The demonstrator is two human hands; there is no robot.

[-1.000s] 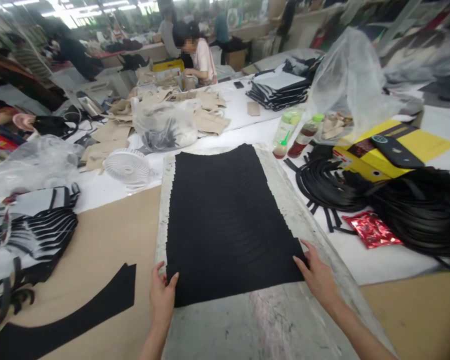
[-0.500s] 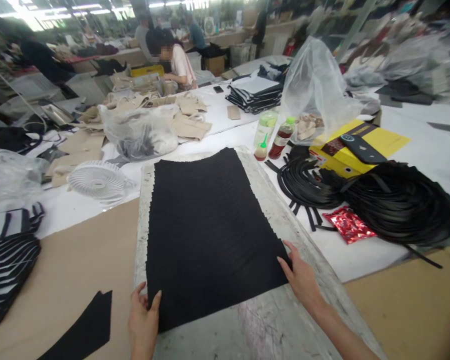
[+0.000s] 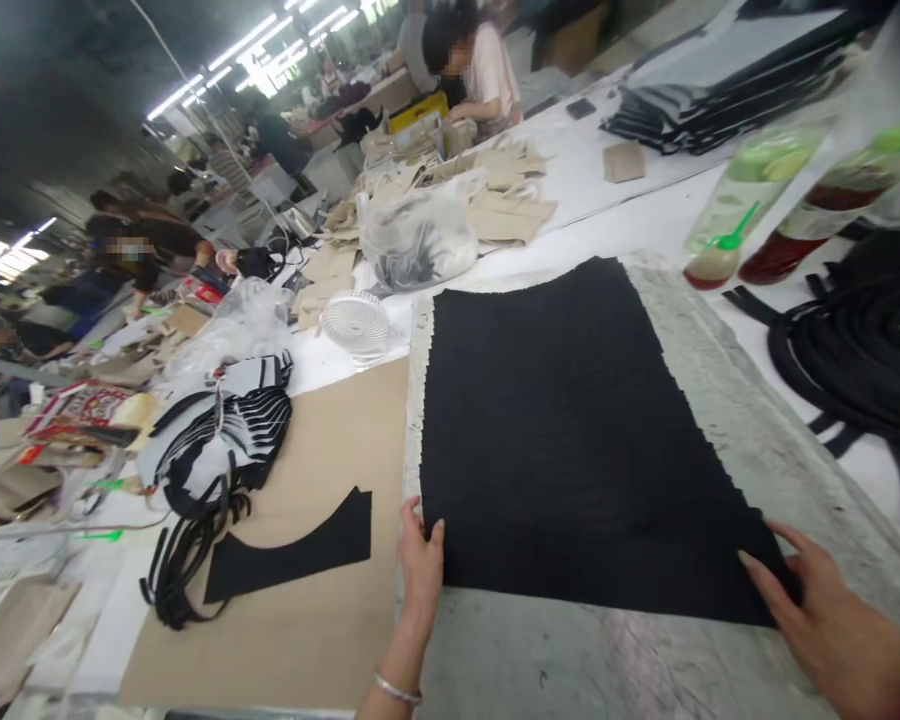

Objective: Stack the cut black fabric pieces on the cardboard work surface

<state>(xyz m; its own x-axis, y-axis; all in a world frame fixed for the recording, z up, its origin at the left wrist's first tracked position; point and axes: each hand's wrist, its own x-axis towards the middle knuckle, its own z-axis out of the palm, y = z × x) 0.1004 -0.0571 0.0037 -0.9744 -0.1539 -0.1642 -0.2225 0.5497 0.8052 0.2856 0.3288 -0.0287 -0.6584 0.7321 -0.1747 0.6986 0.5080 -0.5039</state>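
Observation:
A broad spread of black fabric (image 3: 570,430) lies on a grey, stained board (image 3: 525,660). Its side edges are finely stepped, like several layers fanned out. At the near left corner my left hand (image 3: 424,560) grips the fabric's edge between thumb and fingers; a bangle circles that wrist. My right hand (image 3: 817,590) pinches the near right corner, thumb on top and fingertips partly hidden. Left of the board, a curved black piece (image 3: 300,545) rests on a tan sheet (image 3: 330,640).
Beyond the board stand a small white fan (image 3: 356,325) and a plastic bag (image 3: 420,235). Coiled black strips (image 3: 855,350) and a red-brown drink bottle (image 3: 802,225) are on the right. Striped black-and-white pieces (image 3: 259,430) lie left. A person (image 3: 487,75) sits across the table.
The view has swung left and tilted, so the fabric and both hands appear further right. Both hands keep their hold on the near corners.

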